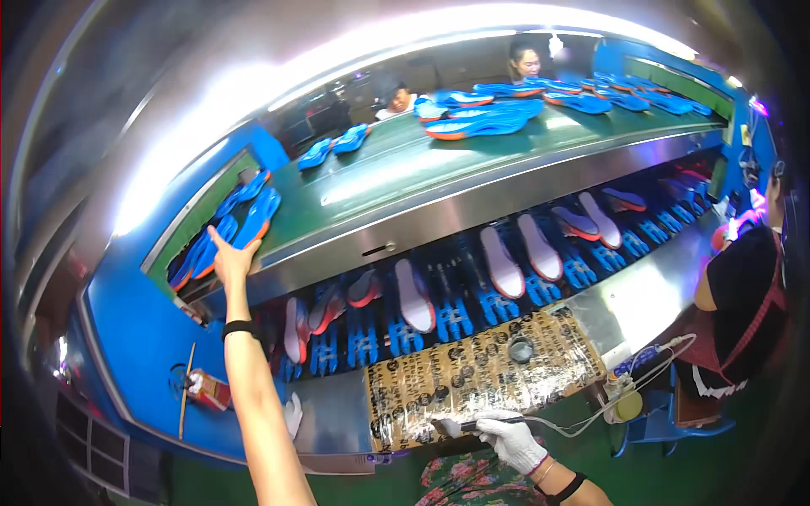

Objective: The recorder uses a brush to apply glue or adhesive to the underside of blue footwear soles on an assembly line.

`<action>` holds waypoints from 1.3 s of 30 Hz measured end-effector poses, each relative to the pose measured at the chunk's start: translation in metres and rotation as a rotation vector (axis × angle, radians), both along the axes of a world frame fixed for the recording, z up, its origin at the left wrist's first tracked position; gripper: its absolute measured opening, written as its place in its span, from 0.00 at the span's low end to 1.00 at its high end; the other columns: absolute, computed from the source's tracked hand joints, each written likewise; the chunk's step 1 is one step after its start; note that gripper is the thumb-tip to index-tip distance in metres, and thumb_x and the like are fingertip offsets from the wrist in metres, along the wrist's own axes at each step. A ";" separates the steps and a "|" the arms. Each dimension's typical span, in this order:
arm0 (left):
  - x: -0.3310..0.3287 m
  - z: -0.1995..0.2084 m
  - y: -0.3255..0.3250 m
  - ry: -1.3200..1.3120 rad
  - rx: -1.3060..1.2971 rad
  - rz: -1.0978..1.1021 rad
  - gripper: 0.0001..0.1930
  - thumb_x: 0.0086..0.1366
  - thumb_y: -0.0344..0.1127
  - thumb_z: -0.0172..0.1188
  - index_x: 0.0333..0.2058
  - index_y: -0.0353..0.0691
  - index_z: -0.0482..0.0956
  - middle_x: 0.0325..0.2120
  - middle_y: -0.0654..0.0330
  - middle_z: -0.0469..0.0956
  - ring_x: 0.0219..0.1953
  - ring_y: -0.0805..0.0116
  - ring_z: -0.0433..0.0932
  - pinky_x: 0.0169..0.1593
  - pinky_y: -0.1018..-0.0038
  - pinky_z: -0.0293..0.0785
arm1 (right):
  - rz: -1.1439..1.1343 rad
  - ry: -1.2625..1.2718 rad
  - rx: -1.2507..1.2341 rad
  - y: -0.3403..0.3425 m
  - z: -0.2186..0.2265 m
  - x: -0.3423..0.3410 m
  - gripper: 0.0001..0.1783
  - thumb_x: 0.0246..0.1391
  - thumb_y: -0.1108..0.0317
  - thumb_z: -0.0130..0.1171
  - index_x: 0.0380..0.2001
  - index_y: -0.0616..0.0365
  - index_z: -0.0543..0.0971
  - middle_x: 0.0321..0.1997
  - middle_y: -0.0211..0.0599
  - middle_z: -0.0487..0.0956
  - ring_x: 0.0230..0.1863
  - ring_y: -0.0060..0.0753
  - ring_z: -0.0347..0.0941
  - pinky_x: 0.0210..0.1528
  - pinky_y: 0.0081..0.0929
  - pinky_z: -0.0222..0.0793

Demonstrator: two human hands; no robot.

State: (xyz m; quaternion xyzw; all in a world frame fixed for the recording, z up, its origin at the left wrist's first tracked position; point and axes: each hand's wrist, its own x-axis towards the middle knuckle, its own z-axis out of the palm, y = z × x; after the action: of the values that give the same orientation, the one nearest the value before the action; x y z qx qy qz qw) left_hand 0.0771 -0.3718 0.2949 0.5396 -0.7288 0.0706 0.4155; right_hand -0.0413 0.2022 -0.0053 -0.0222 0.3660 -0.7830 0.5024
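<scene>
My bare left hand [231,257] reaches up to the left end of the green conveyor belt. Its thumb and index finger are spread at the near edge of the blue and orange shoe soles [257,218]; I cannot make out a grip on any of them. Low at the front, my right hand [510,443], in a white glove, is closed around a brush [456,427] with a dark handle and flat head. A thin pale tube or cord [582,419] runs from the brush to the right. The brush is over the near edge of a tape-covered brown board [481,379].
More soles [489,120] lie on the upper belt [371,177]. Shoe parts with pale undersides [413,295] stand along the lower rack. A round dark dish [521,349] sits on the board. At right is a co-worker [742,287]; two people are behind the belt.
</scene>
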 end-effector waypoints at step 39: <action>-0.460 0.020 0.299 0.286 0.225 -1.067 0.20 0.58 0.33 0.71 0.48 0.42 0.74 0.45 0.49 0.72 0.45 0.47 0.80 0.42 0.57 0.84 | -0.352 -0.004 -0.041 0.062 0.005 -0.083 0.11 0.59 0.78 0.63 0.44 0.70 0.83 0.36 0.38 0.84 0.32 0.24 0.77 0.36 0.19 0.72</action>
State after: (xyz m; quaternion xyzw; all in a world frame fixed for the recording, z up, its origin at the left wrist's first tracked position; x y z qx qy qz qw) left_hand -0.3829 -0.0730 0.3152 0.1414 -0.8402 -0.3014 0.4281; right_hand -0.1247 0.2638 -0.0004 0.0336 0.3470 -0.8663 0.3578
